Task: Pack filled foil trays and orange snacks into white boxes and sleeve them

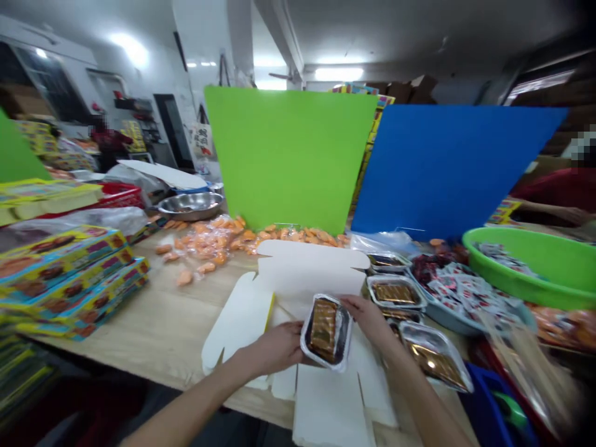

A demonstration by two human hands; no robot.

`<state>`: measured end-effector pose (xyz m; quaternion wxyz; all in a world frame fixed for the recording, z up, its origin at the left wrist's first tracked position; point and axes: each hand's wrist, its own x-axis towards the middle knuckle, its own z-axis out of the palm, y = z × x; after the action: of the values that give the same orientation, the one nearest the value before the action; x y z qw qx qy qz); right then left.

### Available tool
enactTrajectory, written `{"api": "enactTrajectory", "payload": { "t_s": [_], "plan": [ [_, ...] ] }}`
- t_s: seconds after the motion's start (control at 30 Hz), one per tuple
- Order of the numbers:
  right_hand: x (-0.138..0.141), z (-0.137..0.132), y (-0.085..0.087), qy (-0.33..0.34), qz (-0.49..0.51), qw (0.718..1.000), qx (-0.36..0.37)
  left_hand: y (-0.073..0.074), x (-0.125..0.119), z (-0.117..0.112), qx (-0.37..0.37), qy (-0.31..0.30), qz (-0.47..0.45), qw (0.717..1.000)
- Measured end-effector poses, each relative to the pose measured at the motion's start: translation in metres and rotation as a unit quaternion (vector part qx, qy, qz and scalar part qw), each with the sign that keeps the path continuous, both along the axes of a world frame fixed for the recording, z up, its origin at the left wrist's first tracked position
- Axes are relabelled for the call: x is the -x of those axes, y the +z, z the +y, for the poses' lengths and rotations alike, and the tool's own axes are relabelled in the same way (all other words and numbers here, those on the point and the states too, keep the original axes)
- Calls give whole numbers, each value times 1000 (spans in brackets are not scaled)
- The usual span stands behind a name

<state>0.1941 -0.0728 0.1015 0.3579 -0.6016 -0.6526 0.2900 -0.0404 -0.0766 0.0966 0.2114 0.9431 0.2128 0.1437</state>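
A foil tray (pixel 343 347) with a dark inside and a shiny brown packet in it is held between both hands, slightly tilted. My left hand (pixel 280 345) grips its left side. My right hand (pixel 367 315) is closed on its upper right edge, fingertips at the rim. Below the tray lies an unfolded white cardboard box (pixel 311 267), its flaps spread over the wooden table (pixel 172 316). To the right of my right hand stand several similar foil trays (pixel 395 293) with brown packets, one (pixel 435 357) close by my right forearm.
Orange wrapped pieces (pixel 212 239) lie along the back. Stacked printed boxes (pixel 74 279) stand at left, near a metal bowl (pixel 190 205). Small sachets fill a tub (pixel 459 288) beside a green basin (pixel 549 267). Green (pixel 293 155) and blue panels (pixel 447 167) stand behind; a co-worker (pixel 554 192) is at right.
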Motion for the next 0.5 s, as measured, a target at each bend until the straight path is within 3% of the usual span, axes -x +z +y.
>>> {"api": "enactTrajectory", "payload": {
  "t_s": [0.2, 0.3, 0.37, 0.43, 0.5],
  "plan": [
    [12, 9, -31, -117, -109, 987, -17, -16, 2, -5, -108, 153, 62, 980],
    [14, 1, -47, -151, -123, 978, -71, -12, 14, -3, -106, 174, 27, 979],
    [14, -6, -56, -155, -110, 980, -66, -6, 35, 10, -76, 226, -3, 971],
    [13, -12, -65, -143, -80, 986, -21, -1, 69, 36, -41, 356, -17, 933],
    [10, -15, -73, -128, -41, 991, 25, 0, 113, 69, -19, 513, -8, 858]
  ]
}}
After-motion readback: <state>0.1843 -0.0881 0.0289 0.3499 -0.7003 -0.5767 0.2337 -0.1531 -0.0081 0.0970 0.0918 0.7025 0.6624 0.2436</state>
